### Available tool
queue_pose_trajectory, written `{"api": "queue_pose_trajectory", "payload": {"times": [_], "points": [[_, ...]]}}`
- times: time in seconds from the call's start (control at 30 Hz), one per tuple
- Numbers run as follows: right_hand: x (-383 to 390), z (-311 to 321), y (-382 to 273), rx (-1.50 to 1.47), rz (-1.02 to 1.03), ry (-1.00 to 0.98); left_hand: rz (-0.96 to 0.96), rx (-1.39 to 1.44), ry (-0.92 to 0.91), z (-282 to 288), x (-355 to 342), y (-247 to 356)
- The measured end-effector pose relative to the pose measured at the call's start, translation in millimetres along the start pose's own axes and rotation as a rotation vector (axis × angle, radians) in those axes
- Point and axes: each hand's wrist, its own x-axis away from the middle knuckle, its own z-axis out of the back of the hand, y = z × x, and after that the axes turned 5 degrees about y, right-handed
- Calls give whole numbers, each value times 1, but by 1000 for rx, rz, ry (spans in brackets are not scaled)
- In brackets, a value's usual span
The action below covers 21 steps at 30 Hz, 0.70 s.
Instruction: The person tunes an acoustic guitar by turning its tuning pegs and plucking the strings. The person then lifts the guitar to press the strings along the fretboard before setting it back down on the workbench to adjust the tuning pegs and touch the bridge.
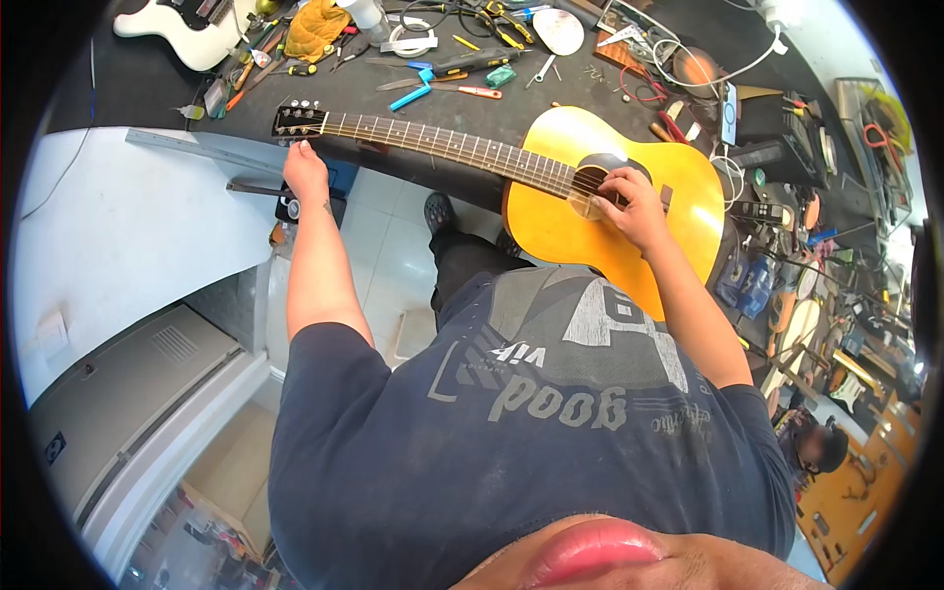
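Observation:
A yellow acoustic guitar (678, 236) lies across my lap against the workbench edge, its neck (442, 140) reaching to the left. At the dark headstock (296, 120), my left hand (307, 172) is closed with its thumb up, on a tuning peg along the near side. The hand itself covers most of that peg. Over the soundhole (586, 197), my right hand (634, 208) has its fingers apart, thumb and fingertips at the strings. It holds nothing that I can see.
The dark workbench (344, 98) carries a string winder (411, 95), pliers (506, 25), a red-handled knife (472, 90) and a yellow cloth (317, 29). A white guitar body (177, 34) lies far left. Tools and cables crowd the right side.

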Motion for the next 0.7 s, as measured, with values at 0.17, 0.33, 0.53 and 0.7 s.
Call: {"api": "queue_pose_trajectory", "payload": {"times": [0.17, 0.33, 0.53, 0.7], "points": [[3, 4, -3, 26, 12, 49, 329, 325, -37, -5, 0, 16], [10, 6, -5, 29, 13, 79, 603, 633, -92, -5, -3, 10], [11, 8, -3, 60, 15, 71, 829, 889, -144, 3, -8, 21], [10, 4, 0, 76, 27, 68, 879, 938, -139, 6, -10, 20]]}}
